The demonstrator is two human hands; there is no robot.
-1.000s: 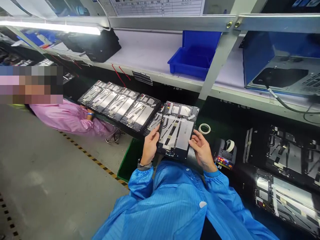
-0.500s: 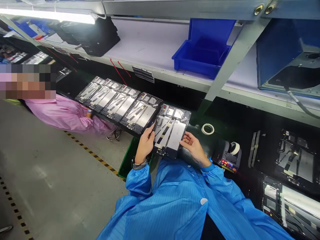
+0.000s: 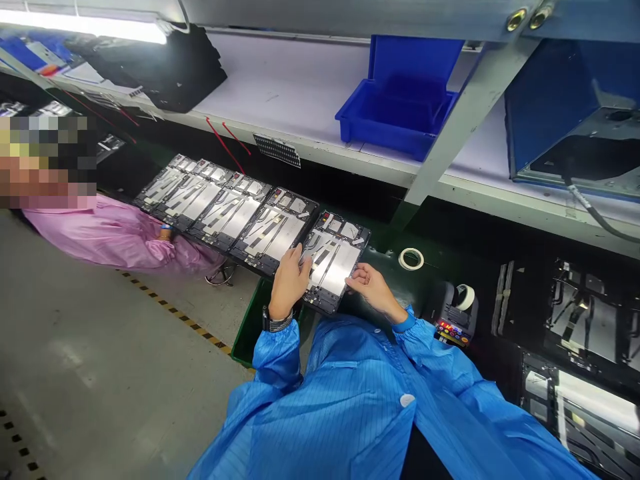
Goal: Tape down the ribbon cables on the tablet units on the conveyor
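Observation:
An opened tablet [image 3: 334, 257], its silvery battery plate, thin dark cables and circuit parts bare, lies face up at the front of the dark bench. My left hand [image 3: 290, 280] grips its left edge, thumb over the top. On the right long edge, the bent fingers of my right hand [image 3: 371, 285] pinch the side near the lower half. Both hands' undersides are hidden. Close beside on the left, a row of several similar opened tablets [image 3: 274, 230] stretches away along the bench.
To the right are a tape roll [image 3: 411, 259], a tape dispenser [image 3: 454, 317] with lit display, and more opened tablets [image 3: 583, 320]. A blue bin [image 3: 387, 123] stands on the shelf behind a slanting post [image 3: 460, 107]. A green bin [image 3: 245, 340] sits below. A co-worker in pink [image 3: 110, 233] is at left.
Both hands have moved slightly left with the tablet, which now sits nearer the row and lower. The view has shifted a little, and the co-worker appears farther left.

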